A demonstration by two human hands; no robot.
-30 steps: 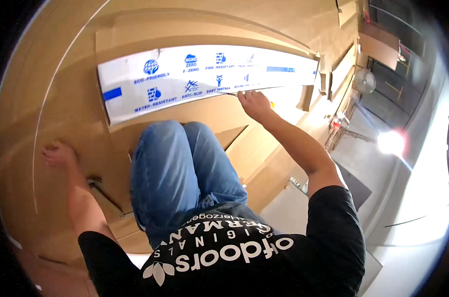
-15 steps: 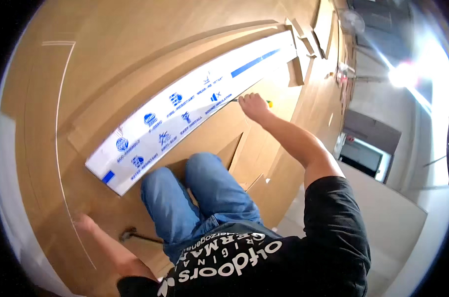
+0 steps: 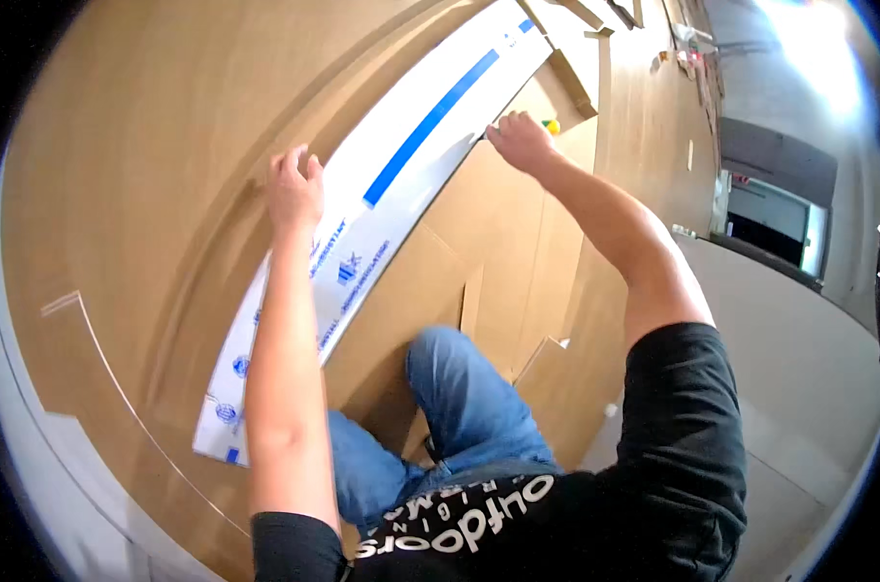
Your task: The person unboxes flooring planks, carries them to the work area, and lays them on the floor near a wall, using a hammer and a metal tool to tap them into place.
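Observation:
A long white board [image 3: 382, 233] with a blue stripe and printed symbols runs diagonally across brown cardboard [image 3: 459, 223], in front of my bent knees [image 3: 459, 388]. My left hand [image 3: 295, 186] is at the board's far-left long edge, fingers loosely bent and apart; whether it touches the edge I cannot tell. My right hand [image 3: 523, 145] is closed on a thin tool with a yellow handle [image 3: 552, 127], its dark tip at the board's right long edge. Part of the tool is hidden by my fingers.
Folded cardboard offcuts [image 3: 571, 82] lie beyond my right hand. A thin white strip [image 3: 139, 422] lies on the brown surface at left. Small clutter [image 3: 689, 63] sits at upper right. A grey floor [image 3: 780, 359] and a dark opening [image 3: 760, 238] are on the right.
My left hand has moved up from the surface at left to the board's far edge. My view has turned, and my right hand, still on the tool, is farther along the board.

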